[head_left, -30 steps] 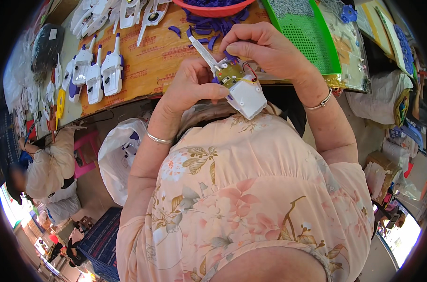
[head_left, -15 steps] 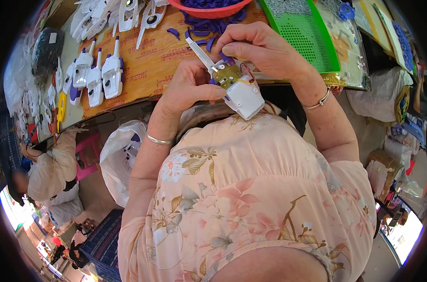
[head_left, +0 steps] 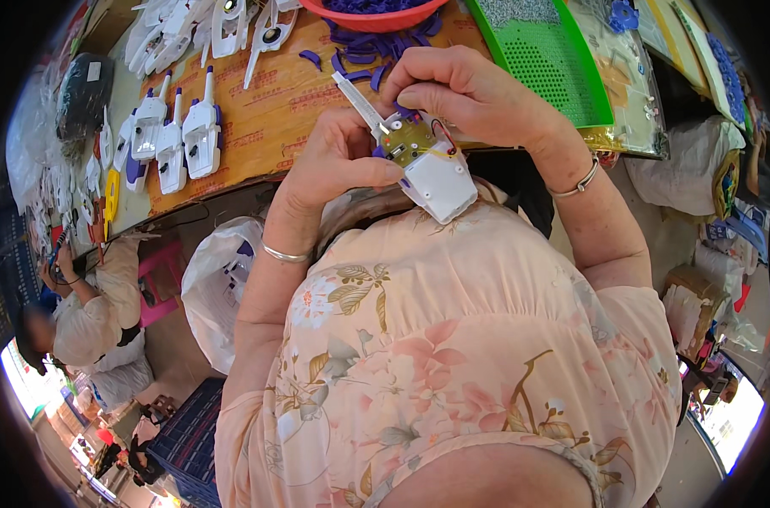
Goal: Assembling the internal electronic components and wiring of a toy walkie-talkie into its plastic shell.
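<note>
Your left hand [head_left: 338, 165] and right hand [head_left: 465, 93] are both closed around a half-assembled white plastic toy shell [head_left: 440, 182], held in the air close to your chest, just in front of the near edge of the wooden worktable [head_left: 266, 110].

Left hand: fingers curled, thumb pressed along the shell's left side. Right hand: fingertips pinched down on the small green circuit board [head_left: 409, 140] seated in the open top of the shell. A thin white antenna-like stem [head_left: 358, 97] sticks out up and to the left.

Handling, judged from looks: light, hollow, stiff moulded plastic, smooth and likely a little slippery. The board and the thin red wire [head_left: 443, 131] beside it look like the fragile parts; the stem would likely snap if levered. Grip the wide white body by its flat sides, not the stem, and keep pressure off the wire.

Edges and room:
- Table edge lies just beyond the knuckles; little clearance forward.
- Loose purple plastic pieces [head_left: 376, 42] lie on the table straight ahead, under a red bowl [head_left: 376, 10].
- Green perforated tray [head_left: 546, 59] sits right of them, near your right wrist.
- Finished white toy bodies [head_left: 177, 135] lie in a row, well apart to the left.
- Open room is toward your body and downward.
- Another seated person [head_left: 84, 313] works at lower left, well apart.
</note>
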Available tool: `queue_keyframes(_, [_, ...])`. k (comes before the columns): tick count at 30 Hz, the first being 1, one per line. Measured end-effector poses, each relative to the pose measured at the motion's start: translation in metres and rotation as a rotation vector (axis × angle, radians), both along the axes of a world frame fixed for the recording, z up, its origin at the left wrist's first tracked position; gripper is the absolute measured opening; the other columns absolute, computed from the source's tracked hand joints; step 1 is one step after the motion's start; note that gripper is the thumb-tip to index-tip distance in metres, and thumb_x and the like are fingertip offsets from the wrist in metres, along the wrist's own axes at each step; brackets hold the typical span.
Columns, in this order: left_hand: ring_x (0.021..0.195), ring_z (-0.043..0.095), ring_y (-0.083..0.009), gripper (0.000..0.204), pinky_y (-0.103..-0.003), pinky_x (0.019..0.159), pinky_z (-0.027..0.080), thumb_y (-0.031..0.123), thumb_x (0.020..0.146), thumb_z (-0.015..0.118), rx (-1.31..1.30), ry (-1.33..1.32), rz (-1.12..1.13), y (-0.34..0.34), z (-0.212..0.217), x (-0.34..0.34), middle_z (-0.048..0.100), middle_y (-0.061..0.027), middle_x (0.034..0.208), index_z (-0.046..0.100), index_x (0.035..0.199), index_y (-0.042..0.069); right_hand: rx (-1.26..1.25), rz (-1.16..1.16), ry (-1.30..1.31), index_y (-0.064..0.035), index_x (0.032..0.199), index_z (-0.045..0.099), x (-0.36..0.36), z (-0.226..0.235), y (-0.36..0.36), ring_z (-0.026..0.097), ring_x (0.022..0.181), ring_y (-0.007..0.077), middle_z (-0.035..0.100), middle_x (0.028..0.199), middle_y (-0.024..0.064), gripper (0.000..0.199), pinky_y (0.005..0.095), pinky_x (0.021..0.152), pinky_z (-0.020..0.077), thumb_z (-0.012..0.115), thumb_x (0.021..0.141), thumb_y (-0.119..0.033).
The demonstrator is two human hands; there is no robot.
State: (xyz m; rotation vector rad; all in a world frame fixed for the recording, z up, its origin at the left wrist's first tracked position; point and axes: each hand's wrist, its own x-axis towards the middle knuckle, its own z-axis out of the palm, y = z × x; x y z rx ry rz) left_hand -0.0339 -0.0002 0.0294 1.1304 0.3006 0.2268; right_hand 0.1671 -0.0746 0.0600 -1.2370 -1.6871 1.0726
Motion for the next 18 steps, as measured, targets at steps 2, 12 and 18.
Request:
queue_keyframes(2, [0.076, 0.057, -0.0063, 0.037, -0.021, 0.067, 0.047, 0.002, 0.068, 0.072, 0.000, 0.037, -0.023, 0.001, -0.002, -0.001, 0.064, -0.0009, 0.089, 0.063, 0.103, -0.003, 0.000, -0.004, -0.013, 0.0011, 0.094, 0.062, -0.001, 0.000, 0.000, 0.055, 0.073, 0.0075, 0.061, 0.080, 0.0020, 0.014, 0.0243, 0.064, 0.0453, 0.051, 0.091, -0.007])
queue_keyframes(12, [0.060, 0.056, -0.0062, 0.034, -0.019, 0.051, 0.044, 0.005, 0.069, 0.073, 0.005, 0.071, 0.042, -0.002, -0.004, 0.000, 0.064, -0.0027, 0.079, 0.063, 0.100, -0.002, -0.128, -0.075, 0.114, 0.0017, 0.093, 0.063, -0.001, -0.013, 0.004, 0.053, 0.068, 0.0054, 0.061, 0.076, 0.0005, 0.015, 0.0222, 0.060, 0.0436, 0.055, 0.090, -0.010])
queue_keyframes(18, [0.058, 0.056, -0.0070, 0.034, -0.020, 0.050, 0.045, 0.005, 0.069, 0.074, 0.005, 0.073, 0.037, -0.001, -0.005, 0.000, 0.065, -0.0035, 0.078, 0.064, 0.100, -0.002, -0.180, -0.039, 0.210, 0.0032, 0.096, 0.063, 0.001, -0.013, 0.005, 0.051, 0.074, 0.0021, 0.062, 0.083, -0.0016, 0.015, 0.0186, 0.065, 0.0425, 0.051, 0.092, -0.007])
